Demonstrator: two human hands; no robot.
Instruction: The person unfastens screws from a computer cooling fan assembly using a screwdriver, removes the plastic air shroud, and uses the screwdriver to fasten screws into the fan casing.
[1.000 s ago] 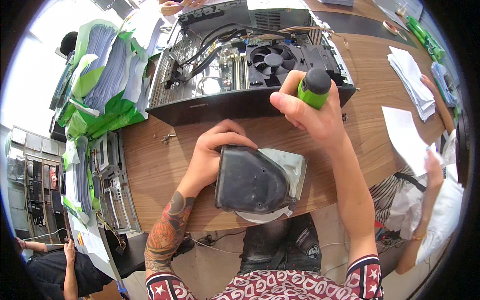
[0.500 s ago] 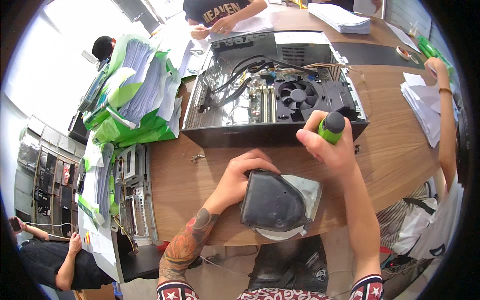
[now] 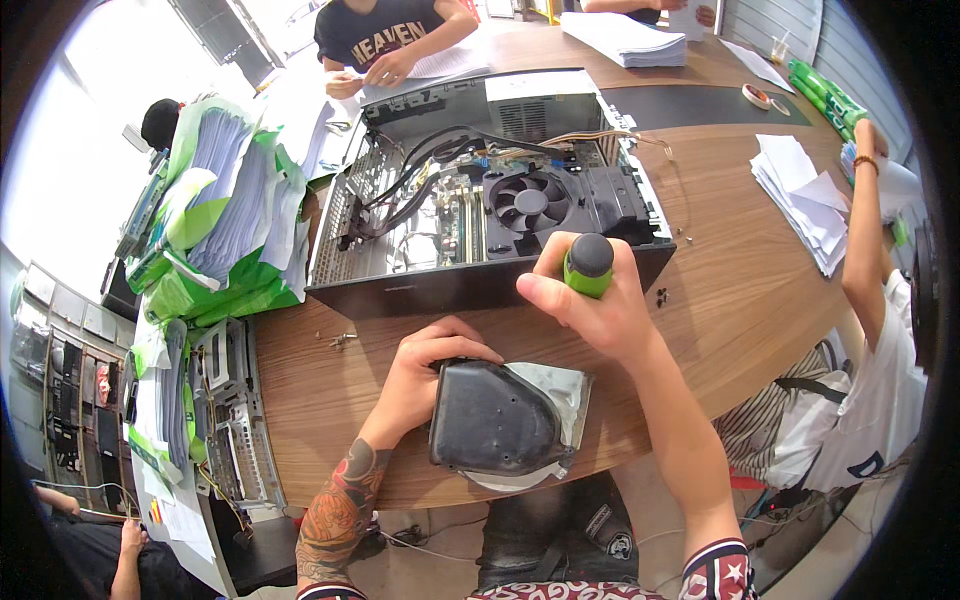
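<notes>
My right hand [image 3: 612,312] is closed round the green and black handle of what looks like a screwdriver [image 3: 590,268]. It stands upright near the front wall of an opened computer case [image 3: 480,285]; its tip is hidden. My left hand [image 3: 415,378] curls over the far left edge of a dark rounded plastic housing [image 3: 495,418] with a silver metal plate [image 3: 572,392] under it. This piece lies at the table's near edge. Inside the case are a black cooling fan [image 3: 530,203], black cables [image 3: 415,195] and a circuit board.
Loose screws [image 3: 343,340] lie left of my left hand, and small dark screws [image 3: 662,297] lie right of the case. Green-wrapped paper stacks [image 3: 230,200] and metal frames [image 3: 235,420] stand at left. Papers [image 3: 800,195] lie at right. Other people sit around the table.
The whole view has shifted, so the table and case appear further left. My right hand keeps its grip on the screwdriver; my left hand stays at the black housing.
</notes>
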